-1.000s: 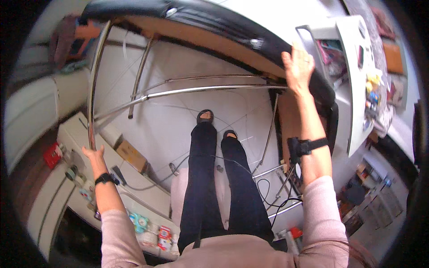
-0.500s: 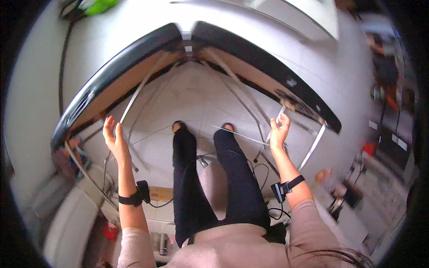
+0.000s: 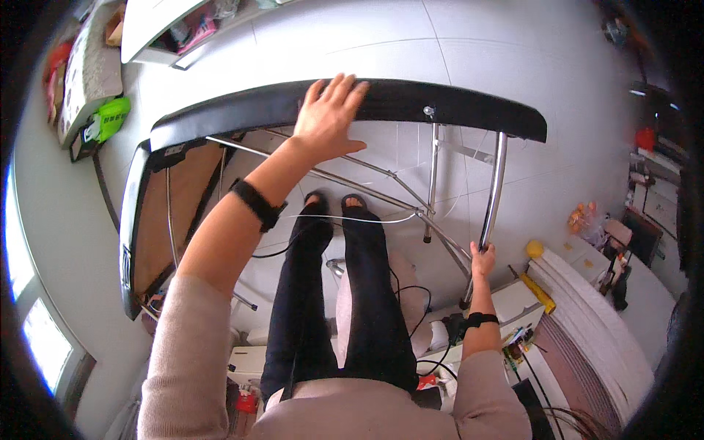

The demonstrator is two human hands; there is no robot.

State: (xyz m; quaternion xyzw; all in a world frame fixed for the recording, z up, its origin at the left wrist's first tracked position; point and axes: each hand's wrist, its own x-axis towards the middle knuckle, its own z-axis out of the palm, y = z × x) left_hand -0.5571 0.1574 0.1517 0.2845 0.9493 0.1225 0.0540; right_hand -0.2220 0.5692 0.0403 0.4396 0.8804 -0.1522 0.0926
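A folding padded table (image 3: 455, 106) with black upholstery stands on its edge around my feet, its two halves partly folded at a hinge on the left. My left hand (image 3: 328, 125) reaches across with spread fingers, flat against the upper edge of the far half. My right hand (image 3: 482, 259) is wrapped round the lower end of a shiny metal leg (image 3: 496, 191) that swings out from that half. Crossed metal struts (image 3: 381, 192) and a thin white cord (image 3: 352, 218) run between the halves. The left half shows its brown underside (image 3: 183, 213).
Behind the table stands a white cabinet (image 3: 147, 37) with open shelves. A bright green bag (image 3: 111, 117) lies at the far left. To the right are a white-covered surface (image 3: 587, 301), a yellow tube-like object (image 3: 539, 293) and assorted items. Black cables (image 3: 429, 308) hang near my legs.
My view has turned toward the right half of the table. My left hand has crossed over onto its padded edge, and my right hand has closed on the leg, both from loose, raised poses.
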